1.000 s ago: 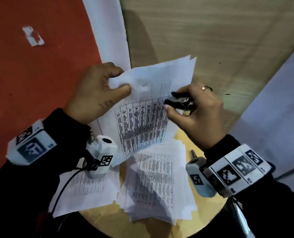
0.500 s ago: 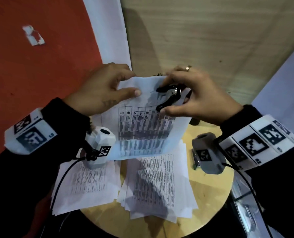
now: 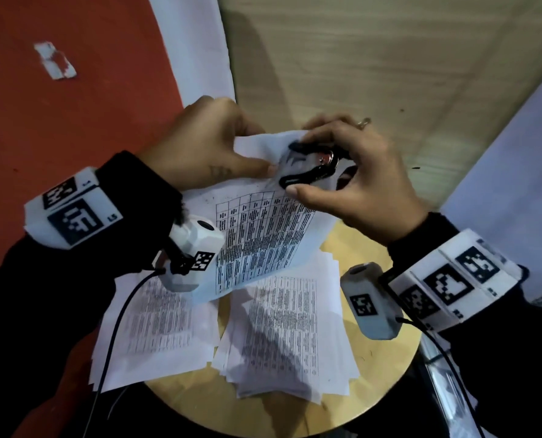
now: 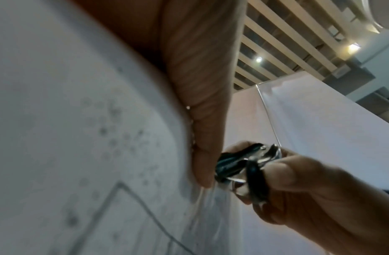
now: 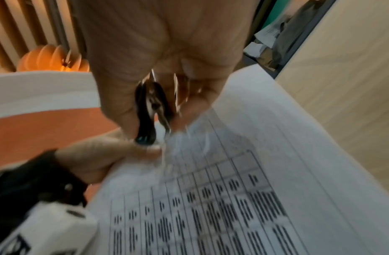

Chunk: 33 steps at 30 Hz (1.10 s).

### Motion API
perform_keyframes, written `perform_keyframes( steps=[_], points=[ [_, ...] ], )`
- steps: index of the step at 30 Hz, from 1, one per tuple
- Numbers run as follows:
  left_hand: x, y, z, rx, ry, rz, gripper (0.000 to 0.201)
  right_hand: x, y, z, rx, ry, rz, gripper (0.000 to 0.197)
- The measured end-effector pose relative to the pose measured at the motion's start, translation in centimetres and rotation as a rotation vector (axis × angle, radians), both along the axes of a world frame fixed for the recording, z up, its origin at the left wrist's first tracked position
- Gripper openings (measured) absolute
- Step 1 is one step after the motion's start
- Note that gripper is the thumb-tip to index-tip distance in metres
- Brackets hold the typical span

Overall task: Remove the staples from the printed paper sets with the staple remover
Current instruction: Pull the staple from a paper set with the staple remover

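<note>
Staple remover [image 3: 310, 165] lower now; staple hidden

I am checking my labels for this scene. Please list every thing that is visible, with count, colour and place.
held set: one, white with black table print, lifted over the table
remover: one, black and metal, at the held set's top edge
stacks: two, white printed, flat on the table
table: one, round, light wood
scrap: one, white, on the red floor
left hand: pinches the held set's top corner
right hand: grips the remover
</note>
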<state>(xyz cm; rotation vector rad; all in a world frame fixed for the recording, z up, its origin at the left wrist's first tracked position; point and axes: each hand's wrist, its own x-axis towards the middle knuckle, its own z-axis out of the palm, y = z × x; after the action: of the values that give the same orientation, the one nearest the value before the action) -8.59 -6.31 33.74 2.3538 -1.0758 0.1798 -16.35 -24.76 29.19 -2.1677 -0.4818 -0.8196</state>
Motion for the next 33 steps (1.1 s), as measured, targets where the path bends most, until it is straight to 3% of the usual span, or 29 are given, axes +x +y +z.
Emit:
perform_keyframes(
  steps=[3,8,12,18,33],
  points=[
    [-0.1,0.0,0.3,-0.05,0.094,-0.028,0.043,-0.4,0.4,-0.6,-0.109,-0.193,-0.117,0.039],
    [-0.3,0.0,0.4,-0.079,0.257,-0.094,0.042,-0.3,0.0,-0.7,-0.241,-0.262,-0.112,0.039],
    [-0.6,0.1,0.5,-0.077,0.254,-0.091,0.043,-0.4,-0.2,-0.5,-0.275,-0.254,-0.072,0.038],
    [-0.8,-0.1,0.6,-0.043,0.238,-0.071,0.066,-0.6,0.0,-0.5,-0.311,-0.311,-0.068,0.031],
    [-1.3,-0.1,0.6,-0.044,0.278,-0.112,0.056,-0.1,0.4,-0.5,-0.439,-0.453,-0.114,0.019]
  ],
)
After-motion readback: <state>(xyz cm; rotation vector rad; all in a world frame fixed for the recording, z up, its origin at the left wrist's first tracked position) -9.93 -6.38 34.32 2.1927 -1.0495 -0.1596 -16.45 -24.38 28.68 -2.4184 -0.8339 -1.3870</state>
